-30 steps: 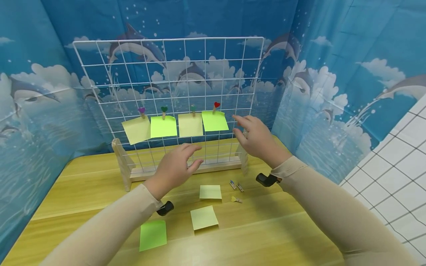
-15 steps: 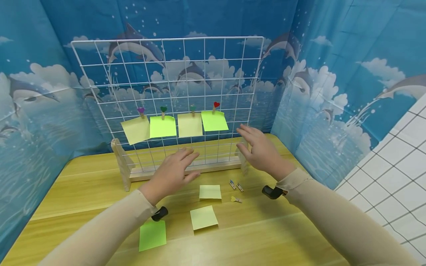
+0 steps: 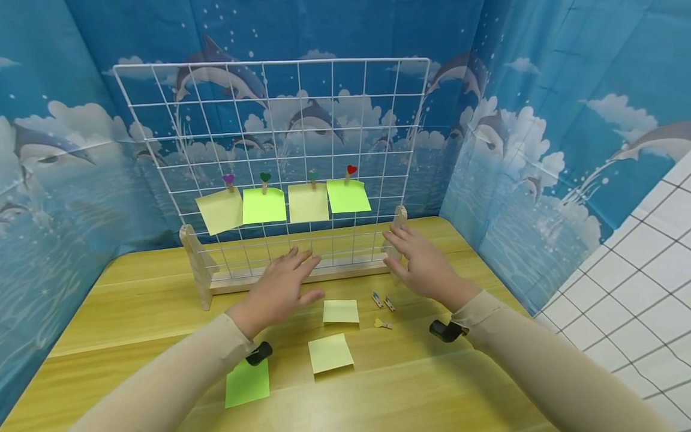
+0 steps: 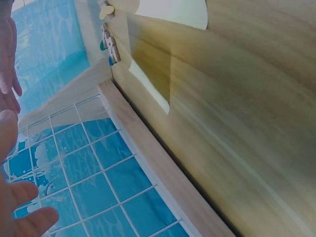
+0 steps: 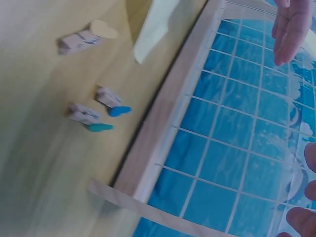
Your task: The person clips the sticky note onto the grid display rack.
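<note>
My left hand (image 3: 275, 291), fingers spread and holding nothing, hovers in front of the wire grid's wooden base (image 3: 335, 271). Also with nothing in it, my right hand (image 3: 423, 264) is raised by the base's right foot (image 3: 400, 217). On the white wire grid (image 3: 333, 126) hang several sticky notes: pale yellow (image 3: 220, 211), bright green (image 3: 264, 207), pale yellow (image 3: 309, 204) and green (image 3: 349, 197). Small clothespins with heart tops hold them, such as a purple one (image 3: 229, 180) and a red one (image 3: 351, 171).
Two pale yellow notes (image 3: 341, 312) and a green note (image 3: 247, 384) lie on the wooden table (image 3: 410, 384). Blue (image 5: 112, 103), teal (image 5: 89, 117) and yellow-heart (image 5: 81, 40) clothespins lie near the right hand. A dolphin-print curtain (image 3: 345, 30) stands behind.
Both hands have come down from in front of the grid, the right one more, away from the rightmost green note. The hung notes and the clothespins have stayed put.
</note>
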A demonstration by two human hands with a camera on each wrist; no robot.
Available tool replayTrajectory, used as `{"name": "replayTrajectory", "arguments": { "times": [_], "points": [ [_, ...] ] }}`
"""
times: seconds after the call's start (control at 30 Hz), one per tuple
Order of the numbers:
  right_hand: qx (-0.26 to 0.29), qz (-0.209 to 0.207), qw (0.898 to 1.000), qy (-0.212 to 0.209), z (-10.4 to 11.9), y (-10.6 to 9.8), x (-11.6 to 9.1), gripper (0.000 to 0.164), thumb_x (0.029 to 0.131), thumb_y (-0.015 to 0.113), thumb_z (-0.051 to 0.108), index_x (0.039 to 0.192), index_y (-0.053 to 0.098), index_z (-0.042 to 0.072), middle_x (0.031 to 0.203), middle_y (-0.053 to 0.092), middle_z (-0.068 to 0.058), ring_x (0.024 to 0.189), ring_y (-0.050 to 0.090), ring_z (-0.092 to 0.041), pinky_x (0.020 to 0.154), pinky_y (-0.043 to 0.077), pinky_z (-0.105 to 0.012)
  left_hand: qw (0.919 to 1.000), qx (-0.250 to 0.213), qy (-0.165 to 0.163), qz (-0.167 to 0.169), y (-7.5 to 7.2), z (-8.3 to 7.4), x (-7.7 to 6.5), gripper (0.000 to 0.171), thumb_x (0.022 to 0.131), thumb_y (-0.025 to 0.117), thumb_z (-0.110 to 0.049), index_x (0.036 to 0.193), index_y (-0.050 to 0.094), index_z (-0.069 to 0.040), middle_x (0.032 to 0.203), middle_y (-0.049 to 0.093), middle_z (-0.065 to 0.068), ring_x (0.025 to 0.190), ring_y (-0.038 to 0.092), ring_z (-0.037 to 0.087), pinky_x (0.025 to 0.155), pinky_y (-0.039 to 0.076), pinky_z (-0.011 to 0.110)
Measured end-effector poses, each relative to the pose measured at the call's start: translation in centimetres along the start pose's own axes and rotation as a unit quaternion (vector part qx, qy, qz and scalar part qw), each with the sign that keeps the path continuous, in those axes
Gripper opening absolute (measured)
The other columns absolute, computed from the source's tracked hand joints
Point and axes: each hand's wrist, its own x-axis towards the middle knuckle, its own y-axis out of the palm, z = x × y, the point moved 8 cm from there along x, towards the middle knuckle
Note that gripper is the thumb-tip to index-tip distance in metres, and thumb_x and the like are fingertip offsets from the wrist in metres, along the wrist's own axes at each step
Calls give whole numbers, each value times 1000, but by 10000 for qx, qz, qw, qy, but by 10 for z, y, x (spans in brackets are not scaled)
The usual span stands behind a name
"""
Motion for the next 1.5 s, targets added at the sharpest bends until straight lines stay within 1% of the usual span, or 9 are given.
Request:
{"name": "replayTrajectory", "arguments": {
  "times": [0.2,0.33,0.43,0.6,0.73,0.87,1.07,1.27,1.5],
  "points": [
    [-79,15,9999,-114,-4,16,-7,60,106,64,28,158,47,3,163,45,-22,153,38,-47,123,34,-63,9994,-53,-152,317,10,2,-2,79,104,57,-60,165,37,-15,172,33,14,162,20,43,127,23,65],
    [-17,66,9999,-117,-7,28,-12,59,105,67,25,156,49,3,160,48,-24,150,42,-49,119,38,-64,9988,-77,-211,424,17,2,-4,79,103,56,-61,165,36,-16,172,32,14,161,21,44,127,22,65],
    [84,198,9998,-30,-10,37,-17,58,105,66,25,157,49,5,161,47,-24,150,42,-49,119,38,-65,9985,-94,-230,480,23,2,-5,79,104,56,-61,166,36,-16,172,31,15,161,21,45,128,22,65],
    [108,476,9987,159,-16,50,-24,58,107,63,28,158,47,6,165,42,-23,151,39,-49,121,35,-65,9981,-154,-245,551,32,3,-6,76,105,56,-58,165,36,-15,172,32,14,161,21,44,128,22,64],
    [95,533,9982,239,-19,55,-28,58,107,63,28,158,47,6,165,42,-23,151,40,-49,120,36,-65,9974,-266,-291,605,39,5,-5,74,106,58,-54,165,37,-15,172,31,14,161,21,45,128,23,64],
    [126,592,9978,280,-22,61,-31,57,106,64,27,157,49,7,163,44,-23,150,42,-50,120,37,-66,9967,-337,-339,660,44,6,-4,75,106,58,-54,165,36,-15,173,30,15,161,21,45,128,22,64],
    [130,747,9969,218,-26,72,-34,53,108,62,25,157,50,8,161,48,-23,147,45,-49,118,38,-65,9957,-353,-355,777,54,7,-2,75,106,57,-54,165,35,-14,173,30,16,161,21,45,128,22,64],
    [79,1030,9946,143,-27,78,-35,51,108,61,24,156,52,7,158,52,-22,143,51,-46,118,41,-62,9945,-294,-394,930,63,7,2,75,106,57,-55,166,35,-16,173,29,15,161,20,46,128,22,65],
    [-52,1370,9905,129,-29,85,-35,48,108,62,25,153,56,9,153,55,-26,141,54,-46,116,43,-62,9920,-223,-366,1186,74,5,5,73,107,54,-55,165,36,-15,174,28,15,161,19,46,128,20,65]
  ]
}}
